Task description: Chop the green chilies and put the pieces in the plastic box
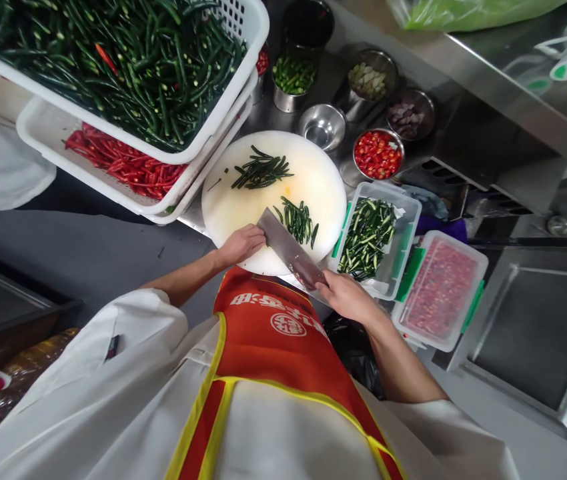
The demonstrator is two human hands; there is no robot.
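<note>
My right hand [346, 293] is wrapped round the handle of a cleaver [291, 252], whose broad blade lies over the near part of a round white cutting board [218, 220]. My left hand [241, 244] rests at the board's near left, fingers bent and pressed together by the blade's far end; whatever they may hold is hidden. Just beyond the blade is a small pile of cut green chilies [299, 221]. Farther back on the board lies a bunch of long green chilies [262, 169], with a few small scraps to its left.
A white basket of green chilies [138, 73] sits above a white tray with red chilies [126, 163] at left. Right of the board stand a box of cut green chilies [369, 233] and a lidded box [441, 290]. Behind are metal bowls, one with chopped red chilies [377, 155].
</note>
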